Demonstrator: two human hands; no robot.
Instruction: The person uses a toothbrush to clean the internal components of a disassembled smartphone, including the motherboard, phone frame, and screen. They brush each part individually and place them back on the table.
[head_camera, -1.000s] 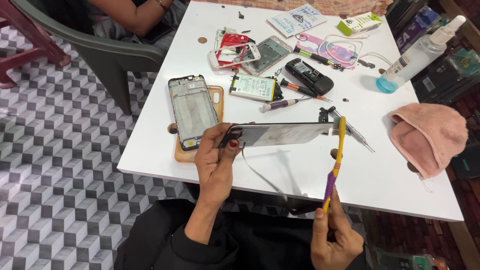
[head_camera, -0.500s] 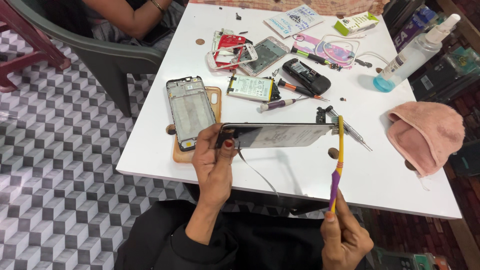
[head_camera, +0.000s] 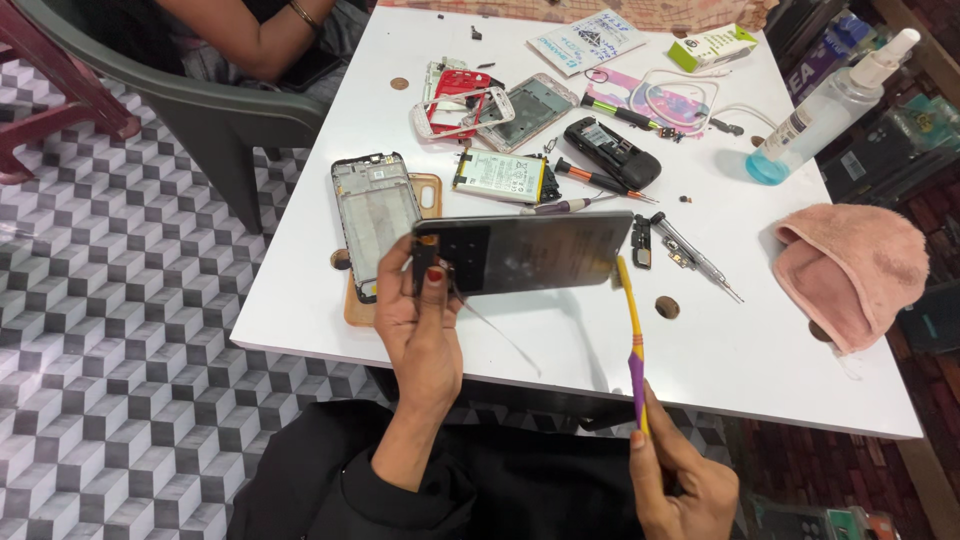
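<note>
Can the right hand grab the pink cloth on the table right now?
Probably not yet: the right hand is full with the yellow-and-purple brush, though nothing blocks the way to the pink cloth.

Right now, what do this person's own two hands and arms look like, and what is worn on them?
Both are bare hands with no gloves. The left hand has red-painted nails, and its forearm runs bare down to a black sleeve pushed up near the elbow. The right hand also shows a red nail. No rings, watch or bracelets show on either.
</note>
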